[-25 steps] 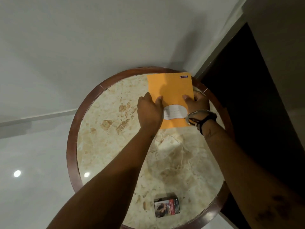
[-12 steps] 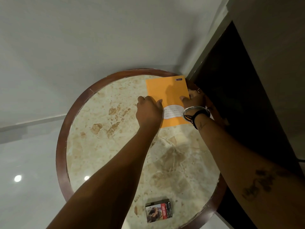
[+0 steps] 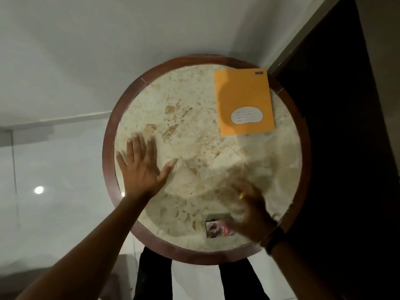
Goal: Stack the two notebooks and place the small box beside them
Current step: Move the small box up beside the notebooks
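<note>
A round table with a beige marble top and a dark red-brown wooden rim (image 3: 107, 146) stands on a glossy pale tiled floor (image 3: 54, 87), which fills the area left of the left hand and beyond it. A small bright spot of reflected light (image 3: 39, 190) lies on the tiles, left of that hand. To the right of the right hand there is a very dark panel with a grey frame (image 3: 337, 118).

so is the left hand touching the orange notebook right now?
Apart. The head view shows the left hand spread open over the marble, with bare table between it and the orange notebook.
</note>
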Tool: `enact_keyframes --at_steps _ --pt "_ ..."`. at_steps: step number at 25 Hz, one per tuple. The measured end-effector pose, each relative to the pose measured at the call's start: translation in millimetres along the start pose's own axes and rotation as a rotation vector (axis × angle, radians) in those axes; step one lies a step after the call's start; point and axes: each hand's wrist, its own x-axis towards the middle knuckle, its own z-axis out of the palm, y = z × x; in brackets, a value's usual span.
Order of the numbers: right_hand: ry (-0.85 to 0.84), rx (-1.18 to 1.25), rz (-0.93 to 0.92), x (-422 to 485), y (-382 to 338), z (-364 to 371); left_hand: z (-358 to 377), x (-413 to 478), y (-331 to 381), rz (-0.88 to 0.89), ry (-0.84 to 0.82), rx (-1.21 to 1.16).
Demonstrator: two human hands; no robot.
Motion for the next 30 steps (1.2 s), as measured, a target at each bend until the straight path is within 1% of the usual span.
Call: enact_keyframes --at_steps 1,3,5,8,9,11,13,15,17,19,20,23,25,27,30 --pt "-0.091 -0.049 -0.001 -16 -4 15 7 -5 -9 0.002 -0.021 0.005" --pt "-0.160 -0.094 0.045 -34 -5 35 19 -9 -19 -0.002 -0.019 -0.004" --pt "-0.154 -0.152 0.051 -39 -4 41 22 -9 -20 -0.016 -0.016 -0.008" --pt "-0.131 -0.283 -0.046 -39 -2 43 21 -9 -21 -0.019 -0.005 -0.023" --pt "-0.131 -0.304 -0.072 -37 -2 43 20 -8 -20 -0.016 -0.001 -0.031" --pt "-0.119 -0.296 -0.055 -28 -6 42 19 -9 -19 0.000 0.011 -0.046" --pt "-0.021 -0.168 0.022 -13 -16 44 19 -9 -19 0.012 0.036 -0.048" --pt "0.114 0.032 0.146 17 -40 41 20 -8 -20 0.022 0.055 -0.049" --pt "0.216 0.243 0.280 64 -74 33 22 -8 -21 0.022 0.053 -0.047" --pt "0.260 0.419 0.398 125 -109 24 24 -9 -24 0.015 0.046 -0.037" --pt "0.273 0.446 0.453 158 -122 18 26 -8 -25 0.013 0.047 -0.030" --pt "0.348 0.348 0.534 244 -144 1 30 -6 -26 0.013 0.056 -0.022" --pt "0.374 0.329 0.588 283 -147 -5 30 -6 -27 0.012 0.052 -0.013" --pt "0.406 0.302 0.640 305 -146 -7 29 -7 -26 0.020 0.044 -0.013" --pt "0.481 0.235 0.651 315 -141 -3 27 -9 -25 0.019 0.026 -0.009"
